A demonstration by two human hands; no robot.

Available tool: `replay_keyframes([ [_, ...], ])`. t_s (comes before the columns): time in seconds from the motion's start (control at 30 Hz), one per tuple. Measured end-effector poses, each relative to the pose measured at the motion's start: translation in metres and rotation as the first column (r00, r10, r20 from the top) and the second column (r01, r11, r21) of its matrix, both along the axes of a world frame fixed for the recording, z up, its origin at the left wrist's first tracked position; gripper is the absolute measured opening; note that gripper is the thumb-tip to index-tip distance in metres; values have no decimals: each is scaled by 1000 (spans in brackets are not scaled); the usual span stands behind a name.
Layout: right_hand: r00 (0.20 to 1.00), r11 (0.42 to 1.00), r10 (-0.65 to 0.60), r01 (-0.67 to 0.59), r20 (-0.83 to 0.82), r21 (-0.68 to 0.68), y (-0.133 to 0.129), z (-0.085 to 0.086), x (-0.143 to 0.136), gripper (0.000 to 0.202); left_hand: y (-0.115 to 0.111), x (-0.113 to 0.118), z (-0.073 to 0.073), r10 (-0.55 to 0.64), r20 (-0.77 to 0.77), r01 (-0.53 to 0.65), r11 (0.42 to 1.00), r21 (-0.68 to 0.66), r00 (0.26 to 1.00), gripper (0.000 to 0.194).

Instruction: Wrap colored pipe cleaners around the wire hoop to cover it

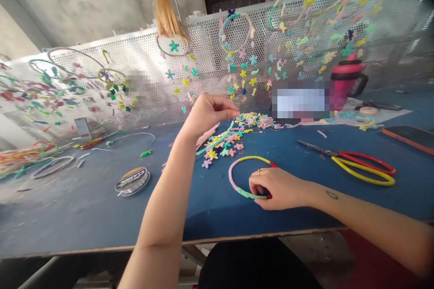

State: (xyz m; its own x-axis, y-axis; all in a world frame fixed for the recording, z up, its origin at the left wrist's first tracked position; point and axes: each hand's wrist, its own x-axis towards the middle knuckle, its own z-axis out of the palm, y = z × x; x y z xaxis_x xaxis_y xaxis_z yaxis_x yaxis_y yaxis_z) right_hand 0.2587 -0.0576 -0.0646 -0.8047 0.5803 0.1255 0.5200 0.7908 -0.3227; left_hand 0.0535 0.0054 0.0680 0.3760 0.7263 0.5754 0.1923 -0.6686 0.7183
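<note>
A hoop (pixel 231 174) wrapped in yellow, pink, green and red fuzzy stem lies on the blue table. My right hand (pixel 278 188), a ring on one finger, is closed around its right side. Raised above a heap of small pastel flowers and shapes (pixel 252 120), my left hand (pixel 213 110) has thumb and forefinger pinched together. Whatever is between those fingertips is too small to make out. Below the left hand lie loose fuzzy stems (pixel 217 141) in green and pink, with more little flowers (pixel 212 155) beside them.
Scissors (pixel 349 160) with red and yellow handles lie to the right, near a phone (pixel 408 137). A spool of clear line (pixel 133 181) sits at left. Behind stands a perforated metal screen (pixel 203 63) hung with hoops and flower strings. A pink tumbler (pixel 344 81) stands at back right.
</note>
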Motion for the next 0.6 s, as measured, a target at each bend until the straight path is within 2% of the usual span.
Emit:
replay_keyframes([
  [0.1,1000,1000,20,-20,-20,-10,1,0,2,3,2,-2,-27,0,226,64,959,-275,974,17],
  [0.17,999,1000,4,-5,-50,-15,3,1,2,10,-5,-4,-49,109,349,61,895,-442,931,20],
  [0.23,989,997,-70,67,-131,-24,5,5,0,20,-20,-4,-71,198,388,46,844,-535,900,20],
  [0.33,922,975,-218,193,-321,-108,9,15,-3,28,-48,0,-97,252,429,43,822,-568,867,17],
  [0.4,875,963,-256,191,-412,-192,10,22,-7,32,-63,5,-106,280,463,43,819,-573,841,15],
  [0.5,855,957,-235,120,-463,-263,8,30,-16,33,-77,13,-113,315,518,53,816,-576,795,14],
  [0.6,853,959,-219,97,-474,-268,4,30,-25,28,-82,18,-116,321,552,55,828,-558,770,12],
])
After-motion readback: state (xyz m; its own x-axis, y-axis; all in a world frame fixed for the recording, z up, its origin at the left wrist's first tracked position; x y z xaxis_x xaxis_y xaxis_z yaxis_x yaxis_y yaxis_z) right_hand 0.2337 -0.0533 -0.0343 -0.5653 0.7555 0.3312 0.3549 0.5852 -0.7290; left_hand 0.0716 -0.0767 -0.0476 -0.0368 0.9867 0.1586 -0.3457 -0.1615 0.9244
